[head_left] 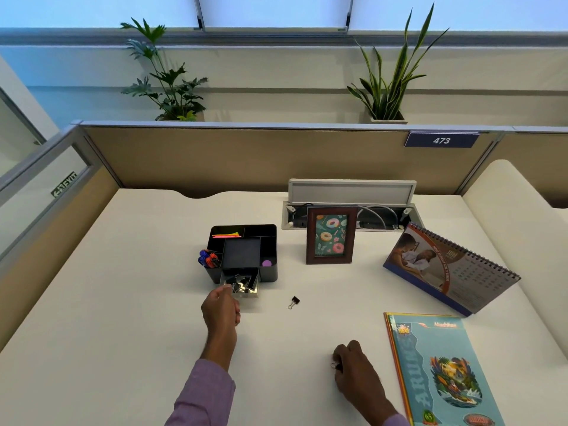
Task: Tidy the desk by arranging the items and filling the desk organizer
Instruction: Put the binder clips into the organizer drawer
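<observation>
Overhead, plants [167,78] behind white desk [123,287].

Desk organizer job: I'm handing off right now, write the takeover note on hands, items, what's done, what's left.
Left hand: at the front edge of the organizer's open drawer, fingers curled at its lip.
Right hand: on the desk, pinching what looks like a binder clip.
Desk organizer: pens in the left slot, sticky flags at the back, a purple item on the right, binder clips in the drawer.
Done: most small items stowed.
Left: one loose binder clip lies right of the drawer; stow it and the one in hand, then probably close the drawer. The notebook, calendar and photo frame may need straightening.
</observation>
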A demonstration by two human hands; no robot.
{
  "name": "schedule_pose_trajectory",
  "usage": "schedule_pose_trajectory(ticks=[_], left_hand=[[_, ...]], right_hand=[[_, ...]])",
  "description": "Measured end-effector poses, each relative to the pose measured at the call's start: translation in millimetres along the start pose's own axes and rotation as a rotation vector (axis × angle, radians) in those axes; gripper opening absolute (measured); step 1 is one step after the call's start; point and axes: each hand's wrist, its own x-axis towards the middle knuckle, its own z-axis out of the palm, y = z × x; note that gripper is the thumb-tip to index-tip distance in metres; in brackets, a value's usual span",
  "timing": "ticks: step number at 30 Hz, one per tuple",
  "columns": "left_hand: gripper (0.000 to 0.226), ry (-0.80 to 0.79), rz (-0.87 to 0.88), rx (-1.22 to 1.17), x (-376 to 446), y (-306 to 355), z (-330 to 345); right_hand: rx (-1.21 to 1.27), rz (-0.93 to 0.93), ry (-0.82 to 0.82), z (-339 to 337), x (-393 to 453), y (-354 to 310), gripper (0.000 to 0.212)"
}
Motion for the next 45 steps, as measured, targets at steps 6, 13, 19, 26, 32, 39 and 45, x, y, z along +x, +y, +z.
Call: schedule_pose_trajectory(ticks=[6,13,19,26,32,39,45], left_hand=[[0.015,-0.098,0.106,0.007,-18,-8,8],[0.012,-0.143,0.098,0.005,-27,-15,16],[0.011,-0.232,0.116,0.058,-28,-18,15],[0.020,-0.852,0.178,0.432,-37,-12,14],[0.025,-0.921,0.104,0.192,-39,-2,11],[0.011,-0.515,0.148,0.169,-18,4,3],[0.014,-0.050,0.147,0.146,23,-1,-11]], right_hand=[[0.060,0.000,0.040,-1,4,2,0.011],[0.060,-0.012,0.065,1,3,0,0.011],[0.163,-0.026,0.115,-9,-3,-12,0.025],[0.922,-0.060,0.115,-80,8,-87,0.020],[1.228,-0.038,0.092,-96,22,-108,0.013],[1.126,0.005,0.085,-82,26,-94,0.013],[0.786,0.100,0.141,-61,19,-51,0.013]])
